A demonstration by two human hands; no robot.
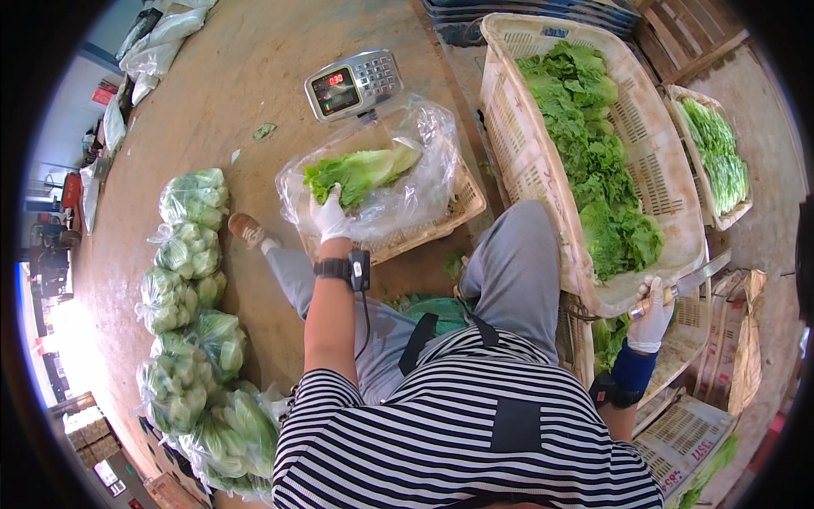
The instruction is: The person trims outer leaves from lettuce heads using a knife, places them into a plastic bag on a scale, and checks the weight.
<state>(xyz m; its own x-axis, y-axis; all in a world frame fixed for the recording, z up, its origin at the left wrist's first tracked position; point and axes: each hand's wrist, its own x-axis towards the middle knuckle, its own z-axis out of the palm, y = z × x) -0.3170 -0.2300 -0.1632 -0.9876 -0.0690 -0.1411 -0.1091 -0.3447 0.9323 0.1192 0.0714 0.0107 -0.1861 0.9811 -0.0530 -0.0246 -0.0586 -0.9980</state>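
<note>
My left hand [329,213], in a white glove, touches the leafy end of a lettuce head [362,172]; whether its fingers grip the leaves is hard to tell. The lettuce lies on a clear plastic bag [407,203] spread over a shallow plastic crate [467,197]. Behind that crate stands a digital scale display [340,89] with lit red digits. At the right, my gloved right hand [650,315] is closed around the handle of a knife [699,275], its blade pointing up and right. This hand is beside the near corner of a large white crate [648,280] holding many lettuces [591,159].
Filled clear bags of vegetables [184,305] line the floor at the left. A smaller crate of greens [715,153] stands at the far right, with a wooden pallet [693,32] behind. More stacked crates [680,439] are at the lower right.
</note>
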